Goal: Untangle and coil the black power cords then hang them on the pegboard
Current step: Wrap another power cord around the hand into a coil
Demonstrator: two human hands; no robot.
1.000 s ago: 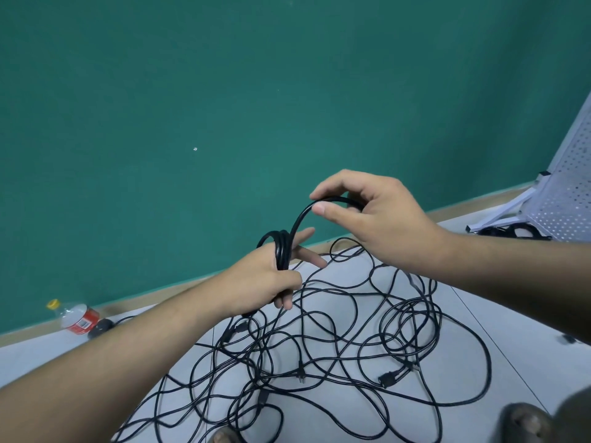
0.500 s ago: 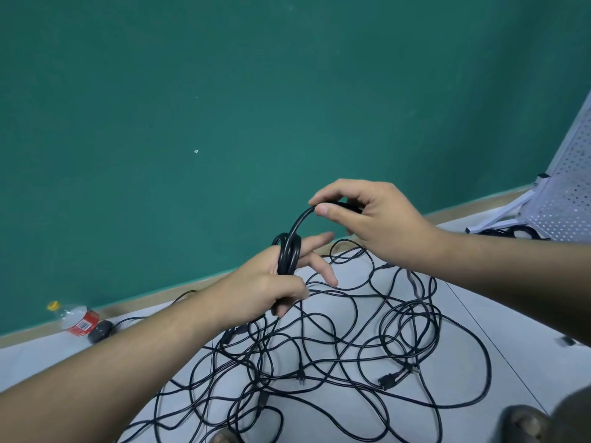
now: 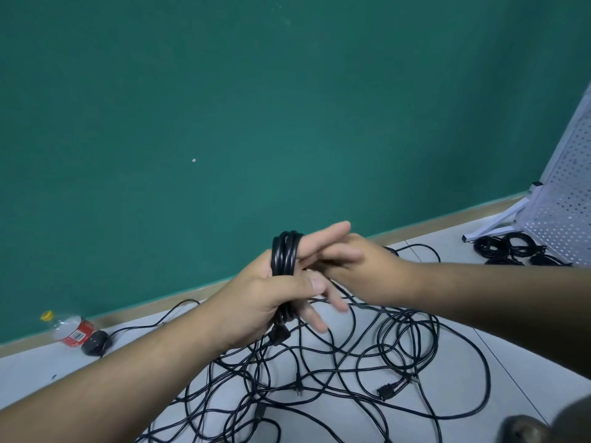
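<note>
Where the green wall (image 3: 224, 107) met the pale floor (image 3: 527, 362), a white pegboard (image 3: 566, 212) leaned at the far right. Loose black cords (image 3: 351, 372) sprawled in a tangle over the floor beneath both forearms, well apart from the pegboard. Above that tangle the left hand (image 3: 271, 298) gripped a coil (image 3: 284, 251) of cord, its thumb clamped across the loops and its fingers stretched out past them. The loops stood roughly upright around the palm, and their lower end hung toward the tangle. The right hand (image 3: 377, 266) lay just behind the left fingers, its own fingertips hidden, so whether it held any cord could not be told. Several black bundles (image 3: 511, 247) lay on the floor at the pegboard's foot. A red-labelled bottle (image 3: 72, 329) lay on its side by the wall at left. A black plug (image 3: 383, 391) rested within the tangle.
</note>
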